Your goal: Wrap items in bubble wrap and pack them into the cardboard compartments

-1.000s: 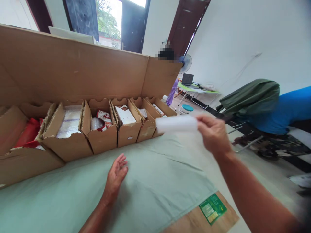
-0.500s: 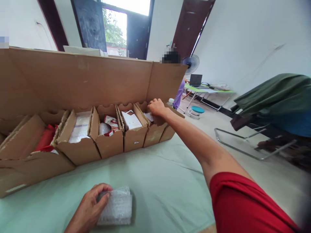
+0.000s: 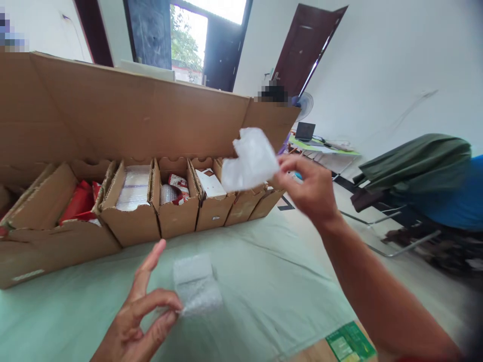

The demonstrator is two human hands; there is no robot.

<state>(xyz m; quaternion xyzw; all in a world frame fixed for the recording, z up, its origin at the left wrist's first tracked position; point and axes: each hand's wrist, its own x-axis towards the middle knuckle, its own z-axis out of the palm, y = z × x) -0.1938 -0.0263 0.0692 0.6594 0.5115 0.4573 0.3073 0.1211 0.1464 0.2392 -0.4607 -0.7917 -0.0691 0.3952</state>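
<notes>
My left hand [image 3: 141,314] pinches the edge of a small bubble-wrap piece [image 3: 196,284] low over the green cloth [image 3: 260,281]. Raised in front of the cardboard box row, my right hand [image 3: 311,191] grips a second, crumpled bubble-wrap piece [image 3: 249,161] by its right edge. Both pieces hang in the air, apart from each other. The long cardboard box [image 3: 128,221] behind them has several compartments holding red packets, wrapped items and white cartons.
A tall cardboard flap [image 3: 132,115] stands behind the compartments. A green label [image 3: 349,344] lies on the wooden table edge at the lower right. Across the room are a folding chair with green and blue cloth [image 3: 415,166], a small table with a laptop [image 3: 305,131] and a fan.
My right hand has come back from the far compartment with a crumpled bubble-wrap piece. My left hand has lifted its bubble-wrap piece off the cloth and now pinches its edge.
</notes>
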